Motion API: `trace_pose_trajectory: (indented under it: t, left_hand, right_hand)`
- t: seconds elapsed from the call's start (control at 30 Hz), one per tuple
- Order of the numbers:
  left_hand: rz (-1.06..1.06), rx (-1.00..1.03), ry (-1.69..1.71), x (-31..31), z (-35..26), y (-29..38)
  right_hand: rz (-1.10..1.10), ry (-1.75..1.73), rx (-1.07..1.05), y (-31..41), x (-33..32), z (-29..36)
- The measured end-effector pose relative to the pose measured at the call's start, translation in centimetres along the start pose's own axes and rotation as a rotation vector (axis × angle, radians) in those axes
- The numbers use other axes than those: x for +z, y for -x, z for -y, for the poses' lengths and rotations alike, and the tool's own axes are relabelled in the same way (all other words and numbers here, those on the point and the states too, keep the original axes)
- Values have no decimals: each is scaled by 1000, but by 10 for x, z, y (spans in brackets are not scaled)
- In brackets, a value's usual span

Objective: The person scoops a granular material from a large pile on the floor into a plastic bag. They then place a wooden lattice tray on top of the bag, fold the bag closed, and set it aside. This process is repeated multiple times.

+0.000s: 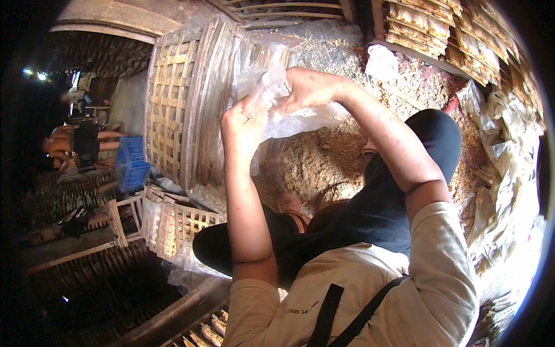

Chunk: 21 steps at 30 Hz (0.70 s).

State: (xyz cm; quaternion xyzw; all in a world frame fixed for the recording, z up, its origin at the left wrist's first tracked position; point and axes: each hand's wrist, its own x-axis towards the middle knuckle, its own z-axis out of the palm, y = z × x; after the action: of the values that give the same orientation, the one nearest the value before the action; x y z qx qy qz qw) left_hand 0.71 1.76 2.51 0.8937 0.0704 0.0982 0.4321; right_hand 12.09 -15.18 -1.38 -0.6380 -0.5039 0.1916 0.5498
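Note:
Both my hands are raised in front of me, holding a crumpled sheet of clear plastic film [299, 123] between them. My left hand [245, 121] pinches the gathered edge with curled fingers. On the right, my right hand [303, 91] grips the film, thumb bent towards the other hand. Part of the sheet hangs below and to the right of the hands. Just beyond my left hand stand several woven bamboo trays [171, 108] on edge, with plastic film between them.
Crumbly pale matter [325, 160] covers the floor about my feet. Wooden racks with slatted trays [418, 26] stand at upper right, heaped plastic sheets [503, 173] at right. Smaller lattice trays [182, 225] and a blue crate [130, 162] lie left; a person [84, 139] is farther off.

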Motion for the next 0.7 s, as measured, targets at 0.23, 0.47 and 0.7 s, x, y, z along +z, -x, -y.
trace_pose_trajectory:
  t: [0.23,0.47,0.7]
  left_hand:
    - [-110,-33,-71,-32,-3,-6]
    - [-162,-2,-59,-41,-3,-1]
    - [-303,15,-143,-65,-9,-12]
  right_hand:
    - [109,168,349,8,-10,-17]
    - [-13,101,128,-6,-6,6]
    - [265,646,663,7,-10,-54]
